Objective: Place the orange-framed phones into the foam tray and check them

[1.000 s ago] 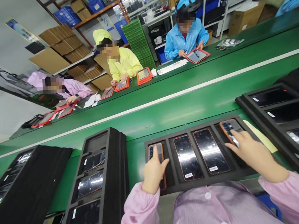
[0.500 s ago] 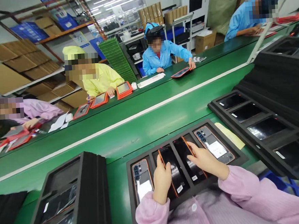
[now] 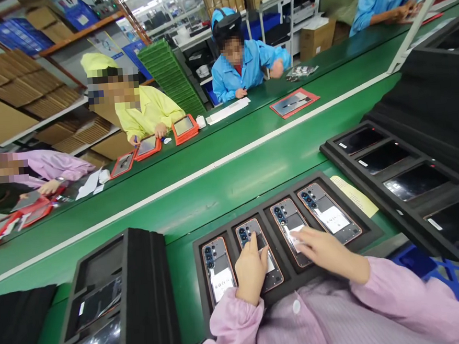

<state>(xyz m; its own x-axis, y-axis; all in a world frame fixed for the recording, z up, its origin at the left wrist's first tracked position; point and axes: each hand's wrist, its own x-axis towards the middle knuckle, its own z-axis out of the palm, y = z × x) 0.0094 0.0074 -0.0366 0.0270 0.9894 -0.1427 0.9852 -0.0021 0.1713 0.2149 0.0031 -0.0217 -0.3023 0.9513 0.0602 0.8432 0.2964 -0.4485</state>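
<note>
A black foam tray (image 3: 369, 230) lies in front of me with several phones in its slots, backs up, inner parts and white labels showing. My left hand (image 3: 251, 270) rests on the second phone (image 3: 275, 278) from the left, fingers stretched out and partly covering it. Over the lower half of the third phone (image 3: 288, 217) lies my right hand (image 3: 329, 251), its fingers extended on the white label. The leftmost phone (image 3: 219, 264) and the rightmost phone (image 3: 330, 212) sit untouched in their slots.
Stacked black trays (image 3: 147, 298) stand at left; another tray (image 3: 401, 181) with phones screen-up lies at right beside a yellow sheet (image 3: 355, 197). Across the green conveyor (image 3: 199, 195), several co-workers handle red-edged pieces. A blue crate (image 3: 453, 282) is at lower right.
The two middle phones, held screen-up in my hands before, now lie back-up in their slots, and my fingers have loosened. Across the belt, a co-worker's hand has left a red-edged piece.
</note>
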